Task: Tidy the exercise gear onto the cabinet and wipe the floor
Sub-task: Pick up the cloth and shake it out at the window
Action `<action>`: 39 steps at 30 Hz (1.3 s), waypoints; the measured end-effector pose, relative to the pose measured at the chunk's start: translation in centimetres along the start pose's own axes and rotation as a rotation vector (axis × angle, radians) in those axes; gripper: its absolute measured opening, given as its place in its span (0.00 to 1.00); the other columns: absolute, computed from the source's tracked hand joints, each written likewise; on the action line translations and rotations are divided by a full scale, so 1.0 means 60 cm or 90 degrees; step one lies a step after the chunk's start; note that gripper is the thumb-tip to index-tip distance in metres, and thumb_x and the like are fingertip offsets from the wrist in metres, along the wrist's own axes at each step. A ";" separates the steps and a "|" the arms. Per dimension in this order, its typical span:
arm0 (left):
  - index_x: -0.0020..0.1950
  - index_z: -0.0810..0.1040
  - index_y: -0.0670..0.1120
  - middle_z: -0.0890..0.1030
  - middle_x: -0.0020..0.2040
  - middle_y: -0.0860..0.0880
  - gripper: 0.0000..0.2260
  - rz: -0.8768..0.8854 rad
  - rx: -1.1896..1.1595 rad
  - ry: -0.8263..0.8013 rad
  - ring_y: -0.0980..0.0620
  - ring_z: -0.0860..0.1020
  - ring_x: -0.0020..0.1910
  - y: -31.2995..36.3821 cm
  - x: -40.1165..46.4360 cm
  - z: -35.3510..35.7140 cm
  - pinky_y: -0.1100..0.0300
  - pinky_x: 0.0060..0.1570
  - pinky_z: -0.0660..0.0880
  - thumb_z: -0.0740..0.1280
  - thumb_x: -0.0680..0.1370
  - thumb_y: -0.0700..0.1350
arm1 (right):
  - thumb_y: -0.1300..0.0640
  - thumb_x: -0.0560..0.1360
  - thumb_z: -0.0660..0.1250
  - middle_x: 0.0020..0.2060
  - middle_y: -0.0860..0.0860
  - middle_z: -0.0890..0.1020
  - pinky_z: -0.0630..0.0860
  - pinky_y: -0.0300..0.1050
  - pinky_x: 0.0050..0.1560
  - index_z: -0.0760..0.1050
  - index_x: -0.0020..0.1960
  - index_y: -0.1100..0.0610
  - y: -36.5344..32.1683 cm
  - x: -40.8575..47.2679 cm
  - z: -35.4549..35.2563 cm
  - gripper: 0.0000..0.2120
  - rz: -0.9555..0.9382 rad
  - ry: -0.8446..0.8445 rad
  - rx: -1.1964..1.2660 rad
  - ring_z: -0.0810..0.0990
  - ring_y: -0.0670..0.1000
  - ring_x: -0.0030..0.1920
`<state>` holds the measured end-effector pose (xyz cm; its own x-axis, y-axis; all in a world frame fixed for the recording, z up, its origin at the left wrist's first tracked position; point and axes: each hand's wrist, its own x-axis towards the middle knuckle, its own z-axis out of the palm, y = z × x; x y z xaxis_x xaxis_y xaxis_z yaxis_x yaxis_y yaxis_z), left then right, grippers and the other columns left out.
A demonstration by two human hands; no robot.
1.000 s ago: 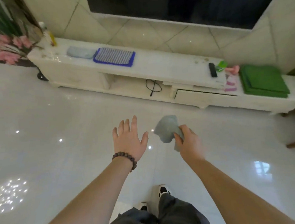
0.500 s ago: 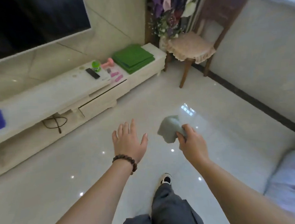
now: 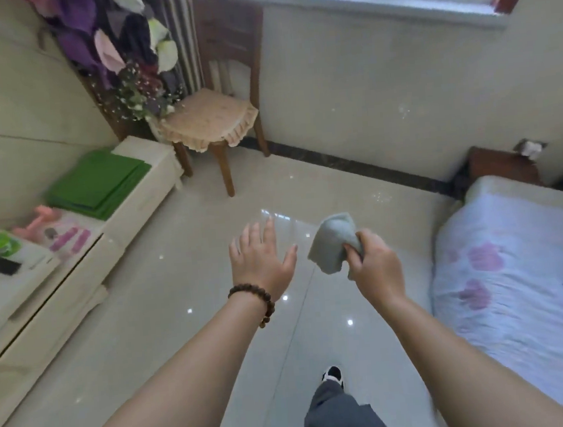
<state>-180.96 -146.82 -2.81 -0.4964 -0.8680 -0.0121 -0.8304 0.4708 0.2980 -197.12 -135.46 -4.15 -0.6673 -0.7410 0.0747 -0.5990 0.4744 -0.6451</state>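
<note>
View has swung right off the cabinet (image 3: 143, 187) toward the chair (image 3: 212, 124) corner and bed (image 3: 513, 262); green mats (image 3: 97, 185) and pink dumbbell (image 3: 36, 220) already lie at the cabinet's right end. Right hand (image 3: 375, 268) still pinches the grey cloth (image 3: 334, 242) bunched above the floor (image 3: 181, 322); left hand (image 3: 260, 260) open, fingers spread, holding nothing. Gear looks stowed; wiping apparently next, cloth not yet down.
</note>
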 end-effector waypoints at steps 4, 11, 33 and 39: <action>0.78 0.51 0.50 0.60 0.76 0.47 0.31 0.041 -0.010 0.003 0.47 0.54 0.76 0.111 0.137 0.018 0.45 0.74 0.51 0.52 0.78 0.63 | 0.54 0.77 0.62 0.39 0.51 0.75 0.69 0.47 0.34 0.71 0.47 0.54 0.052 0.130 -0.055 0.04 0.023 0.033 -0.002 0.75 0.54 0.36; 0.78 0.51 0.50 0.60 0.76 0.47 0.32 0.089 -0.014 0.025 0.48 0.55 0.76 0.247 0.334 0.026 0.46 0.74 0.50 0.53 0.78 0.62 | 0.55 0.76 0.63 0.41 0.53 0.76 0.72 0.50 0.38 0.73 0.50 0.56 0.107 0.338 -0.129 0.05 0.025 0.098 -0.008 0.75 0.56 0.39; 0.78 0.48 0.51 0.57 0.77 0.47 0.32 0.294 0.014 0.055 0.49 0.51 0.77 0.524 1.188 -0.029 0.47 0.74 0.47 0.51 0.79 0.63 | 0.56 0.77 0.64 0.49 0.56 0.78 0.69 0.47 0.41 0.73 0.57 0.59 0.114 1.148 -0.213 0.11 0.075 0.302 -0.061 0.77 0.61 0.47; 0.78 0.47 0.50 0.56 0.78 0.46 0.31 0.341 0.006 0.059 0.49 0.50 0.77 0.615 1.372 -0.060 0.47 0.75 0.46 0.50 0.79 0.63 | 0.56 0.77 0.64 0.51 0.58 0.78 0.68 0.45 0.41 0.74 0.58 0.60 0.123 1.327 -0.273 0.11 0.070 0.364 -0.084 0.77 0.60 0.48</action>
<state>-251.53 -201.46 10.64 -0.8271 -0.5159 0.2231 -0.4692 0.8523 0.2313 -261.95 -183.17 9.47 -0.8392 -0.3279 0.4339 -0.5382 0.6158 -0.5755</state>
